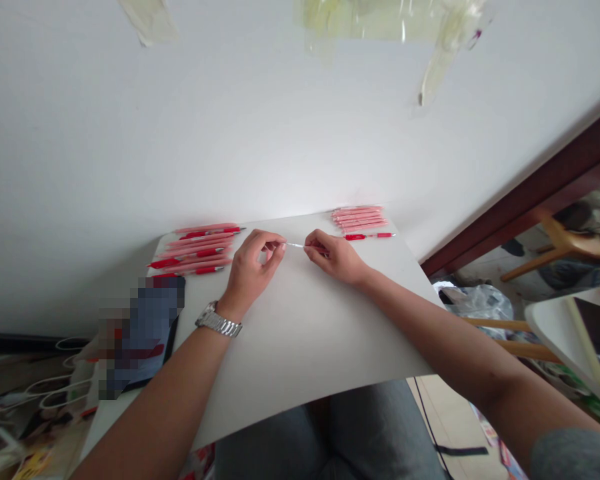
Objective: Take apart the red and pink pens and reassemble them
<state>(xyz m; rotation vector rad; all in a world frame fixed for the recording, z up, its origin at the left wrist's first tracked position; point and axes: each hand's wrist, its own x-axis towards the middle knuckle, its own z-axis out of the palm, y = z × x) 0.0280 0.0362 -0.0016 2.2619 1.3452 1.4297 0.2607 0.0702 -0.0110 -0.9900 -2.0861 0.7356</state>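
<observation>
My left hand [253,267] and my right hand [333,255] meet over the far middle of a white table [300,333]. Both pinch the ends of one thin pale pen refill [296,245], held level between them. The right hand's fingers also close on a red piece, hard to make out. A silver watch sits on my left wrist. A pile of red pens [197,248] lies to the left of my left hand. A smaller stack of pink pen barrels [359,217] lies beyond my right hand, with one red pen [369,236] in front of it.
A white wall rises right behind the table. A blurred dark object [140,327] rests at the table's left edge, cables on the floor beside it. To the right stand a wooden chair [560,250], plastic bags and another white table [575,340].
</observation>
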